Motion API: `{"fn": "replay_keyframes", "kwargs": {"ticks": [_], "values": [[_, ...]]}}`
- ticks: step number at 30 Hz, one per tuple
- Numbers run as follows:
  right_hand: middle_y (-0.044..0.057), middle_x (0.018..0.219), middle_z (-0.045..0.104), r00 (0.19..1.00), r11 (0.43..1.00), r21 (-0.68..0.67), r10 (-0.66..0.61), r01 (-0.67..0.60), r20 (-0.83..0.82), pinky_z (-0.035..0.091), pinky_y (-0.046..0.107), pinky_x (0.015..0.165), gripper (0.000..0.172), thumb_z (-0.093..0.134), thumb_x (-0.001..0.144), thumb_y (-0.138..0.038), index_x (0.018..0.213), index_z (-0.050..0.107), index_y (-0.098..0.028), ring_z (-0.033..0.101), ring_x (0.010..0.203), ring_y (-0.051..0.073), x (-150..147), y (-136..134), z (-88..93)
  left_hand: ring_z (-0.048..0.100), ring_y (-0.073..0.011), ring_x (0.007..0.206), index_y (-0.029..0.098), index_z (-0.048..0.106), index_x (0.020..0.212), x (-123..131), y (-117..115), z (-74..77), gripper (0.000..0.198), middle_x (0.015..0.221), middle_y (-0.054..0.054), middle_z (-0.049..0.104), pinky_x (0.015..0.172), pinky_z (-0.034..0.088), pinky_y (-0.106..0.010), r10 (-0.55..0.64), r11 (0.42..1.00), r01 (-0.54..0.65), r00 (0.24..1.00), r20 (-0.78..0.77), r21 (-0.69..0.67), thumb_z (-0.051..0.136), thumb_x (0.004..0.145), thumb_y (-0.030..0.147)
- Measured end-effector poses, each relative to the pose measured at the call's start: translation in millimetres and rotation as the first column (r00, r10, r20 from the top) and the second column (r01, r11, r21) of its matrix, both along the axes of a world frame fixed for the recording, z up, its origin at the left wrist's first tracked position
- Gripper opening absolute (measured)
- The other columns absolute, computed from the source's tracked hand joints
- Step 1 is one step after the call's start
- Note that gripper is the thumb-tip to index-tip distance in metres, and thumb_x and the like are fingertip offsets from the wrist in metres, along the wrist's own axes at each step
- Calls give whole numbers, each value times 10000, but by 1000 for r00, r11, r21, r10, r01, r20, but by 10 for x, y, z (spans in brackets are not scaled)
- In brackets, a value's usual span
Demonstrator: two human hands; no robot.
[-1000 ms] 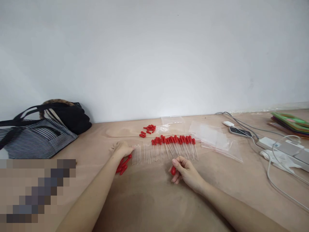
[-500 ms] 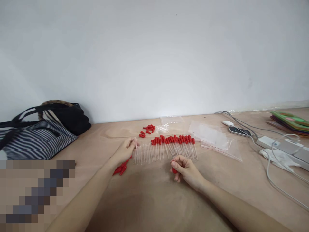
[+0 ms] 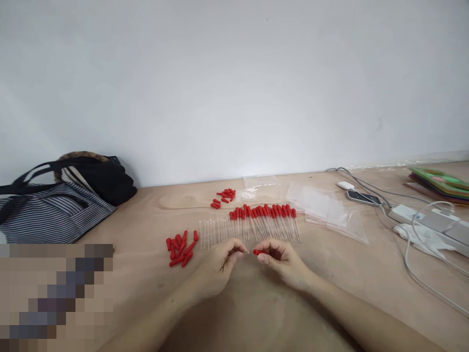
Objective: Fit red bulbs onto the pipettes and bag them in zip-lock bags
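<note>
My left hand (image 3: pixel 226 259) is closed in a pinch on a clear dropper tube, whose tip (image 3: pixel 247 252) barely shows past the fingertips. Just to its right, my right hand (image 3: pixel 280 258) pinches a red rubber bulb (image 3: pixel 257 252), its open end facing the tube; a small gap separates them. Behind both hands lies a row of clear tubes (image 3: pixel 216 232) without bulbs. It continues rightward into droppers fitted with red bulbs (image 3: pixel 273 212). A pile of loose red bulbs (image 3: pixel 181 248) lies left of my left hand.
More red bulbs (image 3: pixel 224 197) and some clear tubes (image 3: pixel 246 195) lie farther back. Clear plastic bags (image 3: pixel 322 208) are spread to the right. Beyond them are a phone (image 3: pixel 364 197), cables and a power strip (image 3: pixel 403 215). A striped bag (image 3: pixel 54 212) stands at the left.
My left hand has moved right and toward me from the left end of the tube row, carrying a tube. My right hand has turned the bulb toward it.
</note>
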State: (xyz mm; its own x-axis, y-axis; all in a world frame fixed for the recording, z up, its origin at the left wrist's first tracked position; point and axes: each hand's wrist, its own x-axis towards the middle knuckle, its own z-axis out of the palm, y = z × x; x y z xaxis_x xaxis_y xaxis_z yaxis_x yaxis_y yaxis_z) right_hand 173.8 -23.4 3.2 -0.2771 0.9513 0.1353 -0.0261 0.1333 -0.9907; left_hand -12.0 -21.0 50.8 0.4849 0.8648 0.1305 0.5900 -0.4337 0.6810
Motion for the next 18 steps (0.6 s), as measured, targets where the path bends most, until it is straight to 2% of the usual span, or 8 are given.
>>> {"fn": "replay_keyframes", "kwargs": {"ticks": [5, 10, 18], "values": [[0, 670, 540, 1000, 999, 51, 11, -12, 20, 391, 245, 591, 260, 618, 665, -416, 772, 613, -180, 479, 612, 112, -21, -14, -10, 510, -124, 663, 207, 536, 798, 31, -11, -4, 156, 709, 22, 563, 614, 383, -223, -43, 998, 43, 999, 18, -35, 380, 808, 206], [8, 682, 551, 998, 996, 91, 12, -17, 55, 399, 247, 597, 257, 605, 676, -427, 753, 614, -182, 486, 628, 119, -23, -32, -4, 512, -125, 637, 201, 563, 780, 41, -18, -17, 167, 684, 19, 579, 596, 386, -225, -36, 998, 37, 999, 12, -60, 398, 795, 218], [5, 652, 567, 999, 998, 55, 5, -7, 48, 397, 240, 579, 213, 585, 700, -385, 733, 601, -175, 496, 608, 120, -27, -89, -7, 507, -121, 583, 172, 620, 725, 62, -31, -85, 153, 638, 8, 605, 534, 385, -216, 50, 990, -36, 993, 106, -133, 488, 744, 248]]}}
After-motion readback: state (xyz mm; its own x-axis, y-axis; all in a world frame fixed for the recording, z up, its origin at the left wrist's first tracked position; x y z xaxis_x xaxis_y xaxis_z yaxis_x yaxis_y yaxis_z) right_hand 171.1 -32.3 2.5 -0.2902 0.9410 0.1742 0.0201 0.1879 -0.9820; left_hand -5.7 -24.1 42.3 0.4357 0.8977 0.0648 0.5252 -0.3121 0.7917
